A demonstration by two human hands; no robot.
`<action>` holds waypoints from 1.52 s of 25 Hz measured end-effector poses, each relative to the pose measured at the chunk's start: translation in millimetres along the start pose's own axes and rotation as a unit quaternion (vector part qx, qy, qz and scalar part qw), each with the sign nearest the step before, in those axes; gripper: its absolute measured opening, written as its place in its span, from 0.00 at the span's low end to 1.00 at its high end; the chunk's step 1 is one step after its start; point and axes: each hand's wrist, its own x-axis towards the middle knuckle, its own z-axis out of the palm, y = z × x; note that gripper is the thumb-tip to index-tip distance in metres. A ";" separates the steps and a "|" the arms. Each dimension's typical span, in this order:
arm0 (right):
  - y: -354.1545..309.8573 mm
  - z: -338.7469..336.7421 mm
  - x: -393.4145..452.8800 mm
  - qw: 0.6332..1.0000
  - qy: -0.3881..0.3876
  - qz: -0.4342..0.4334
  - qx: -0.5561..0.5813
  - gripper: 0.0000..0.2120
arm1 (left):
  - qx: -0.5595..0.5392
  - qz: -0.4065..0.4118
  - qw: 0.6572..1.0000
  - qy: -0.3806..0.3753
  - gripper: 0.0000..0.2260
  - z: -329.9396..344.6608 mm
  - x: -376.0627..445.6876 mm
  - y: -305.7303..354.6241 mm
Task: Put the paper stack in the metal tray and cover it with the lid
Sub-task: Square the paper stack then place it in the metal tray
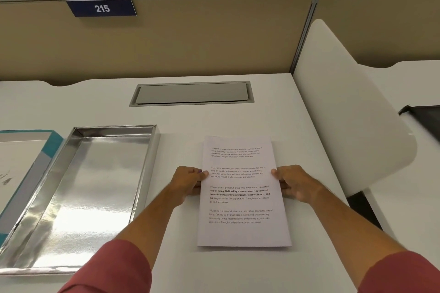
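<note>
A white paper stack (240,197) with printed paragraphs lies on the white desk, right of centre. My left hand (188,179) grips its left edge, thumb on top and fingers under. My right hand (294,183) grips the right edge the same way. The shiny metal tray (71,266) sits open and empty to the left of the stack, about a hand's width away. The lid (21,157), teal-edged with a silver inner rim, lies at the far left, partly cut off by the frame and tucked against the tray.
A grey cable hatch (191,93) is set into the desk behind the stack. A white curved divider (352,112) rises on the right, a beige partition (190,38) with a "215" sign (102,8) behind. A black object (426,119) lies beyond the divider.
</note>
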 end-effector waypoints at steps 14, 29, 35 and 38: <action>-73.7 9.2 -60.2 0.948 0.030 -0.315 -0.020 0.06 | 0.056 0.275 0.957 0.078 0.06 -7.2 -53.2 80.5; -70.6 1.1 -71.1 0.905 0.045 -0.415 -0.081 0.08 | 0.185 0.360 0.903 0.143 0.09 -4.1 -72.7 91.1; -71.7 -4.4 -69.0 0.910 0.026 -0.406 -0.087 0.09 | 0.185 0.352 0.909 0.125 0.09 -10.9 -74.7 96.9; -71.6 -4.3 -68.1 0.911 0.024 -0.402 -0.087 0.09 | 0.188 0.361 0.903 0.134 0.11 -8.4 -76.8 97.6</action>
